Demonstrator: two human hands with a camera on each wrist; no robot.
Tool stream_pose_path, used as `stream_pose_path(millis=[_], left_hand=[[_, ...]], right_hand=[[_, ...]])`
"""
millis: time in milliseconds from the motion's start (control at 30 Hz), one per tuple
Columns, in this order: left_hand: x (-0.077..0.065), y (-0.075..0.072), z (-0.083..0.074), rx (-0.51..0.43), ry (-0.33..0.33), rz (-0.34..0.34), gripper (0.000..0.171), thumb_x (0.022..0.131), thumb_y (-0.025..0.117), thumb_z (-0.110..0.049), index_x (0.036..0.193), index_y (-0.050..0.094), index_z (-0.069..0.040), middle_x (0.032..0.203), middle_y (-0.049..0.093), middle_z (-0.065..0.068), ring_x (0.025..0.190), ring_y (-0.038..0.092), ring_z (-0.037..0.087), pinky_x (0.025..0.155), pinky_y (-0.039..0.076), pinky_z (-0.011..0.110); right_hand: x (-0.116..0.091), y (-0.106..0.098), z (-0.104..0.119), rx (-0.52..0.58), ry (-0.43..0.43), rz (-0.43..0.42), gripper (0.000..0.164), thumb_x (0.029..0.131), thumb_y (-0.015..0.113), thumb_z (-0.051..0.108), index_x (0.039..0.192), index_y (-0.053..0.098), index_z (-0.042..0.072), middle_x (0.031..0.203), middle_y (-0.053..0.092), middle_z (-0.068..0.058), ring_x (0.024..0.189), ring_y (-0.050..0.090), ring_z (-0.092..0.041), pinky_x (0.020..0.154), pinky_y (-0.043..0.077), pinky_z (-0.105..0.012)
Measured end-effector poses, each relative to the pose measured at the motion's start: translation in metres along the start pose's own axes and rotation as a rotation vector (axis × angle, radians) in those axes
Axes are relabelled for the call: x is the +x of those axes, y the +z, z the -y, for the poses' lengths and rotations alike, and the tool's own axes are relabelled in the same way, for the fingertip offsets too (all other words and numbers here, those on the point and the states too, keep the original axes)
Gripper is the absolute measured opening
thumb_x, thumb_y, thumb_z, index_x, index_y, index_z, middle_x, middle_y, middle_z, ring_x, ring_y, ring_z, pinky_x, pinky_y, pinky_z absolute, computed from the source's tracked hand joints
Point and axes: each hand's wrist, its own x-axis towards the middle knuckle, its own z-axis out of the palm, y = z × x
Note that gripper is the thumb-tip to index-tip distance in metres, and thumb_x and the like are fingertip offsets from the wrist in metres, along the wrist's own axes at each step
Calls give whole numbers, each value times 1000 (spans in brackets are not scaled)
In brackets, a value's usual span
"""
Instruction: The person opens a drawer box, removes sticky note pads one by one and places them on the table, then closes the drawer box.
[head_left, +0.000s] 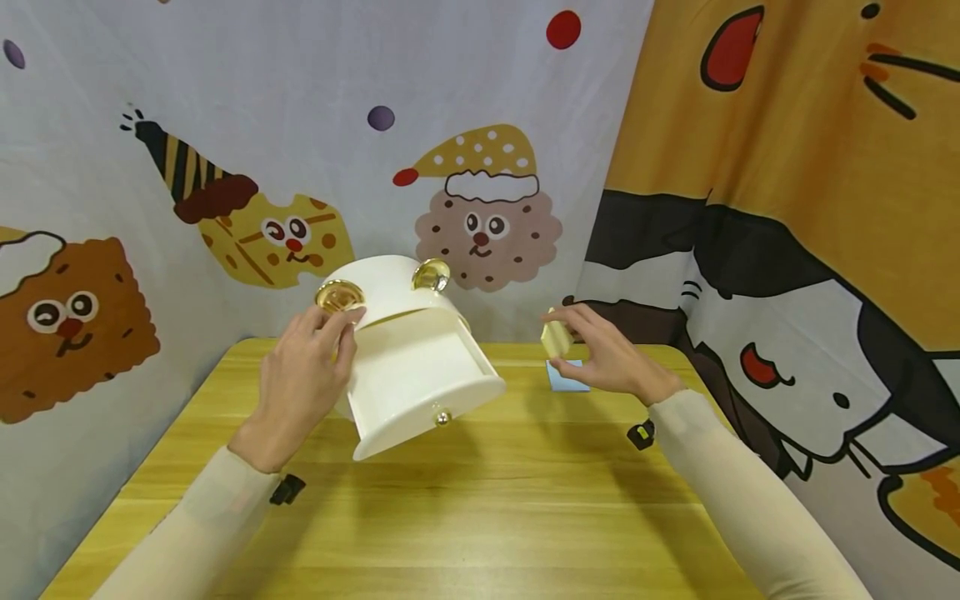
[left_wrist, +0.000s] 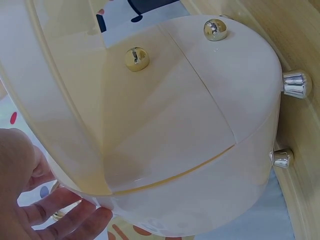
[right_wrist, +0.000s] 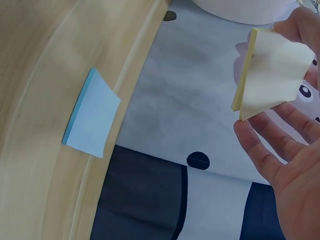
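Observation:
A white rounded drawer box [head_left: 390,287] with gold ear-like knobs stands at the back of the table. Its upper drawer [head_left: 416,358] is pulled out, the bare inside showing and a small gold knob on the front. My left hand [head_left: 307,375] grips the box's upper left edge beside one gold ear [head_left: 339,297]; the left wrist view shows its fingertips [left_wrist: 102,215] at the white rim. To the right, my right hand [head_left: 607,354] pinches a pale yellow sticky-note pad [right_wrist: 275,72] between thumb and fingers, raised above the table.
A light blue sticky-note pad [right_wrist: 92,115] lies on the wooden table [head_left: 480,517] below my right hand. Short silver feet [left_wrist: 296,84] support the box. Cartoon-printed curtains [head_left: 480,83] hang behind the table and along its right side.

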Motion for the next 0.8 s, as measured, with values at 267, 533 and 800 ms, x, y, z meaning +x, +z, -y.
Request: stream_pose_path(millis=[267,533,800], left_hand=[[0,1,1,-2,2,-8,25,105,64,-16,125,77,-20,90,61,6,68,50,23,44,39,33],[0,1,1,-8,2,-6,25,105,64,-15,126,77,-19,90,61,7,69,51,24,43,39,33],[0,1,1,-8,-4,0,25,104,65,-15,126,77,-19,89,61,7,68,51,24,43,38,31]], right_hand=[[-6,1,-6,-23,36,-2,66,94,82,32,152,52,35,142,55,2,111,62,-11,98,62,-40],[-15,3,-16,-29,71,-15,63,94,81,36,150,54,34,138,57,5,112,62,-12,97,61,-40],[-27,8,-29,-22,130,-21,63,95,81,35,151,54,29,136,58,-2,110,65,-23,95,63,-51]])
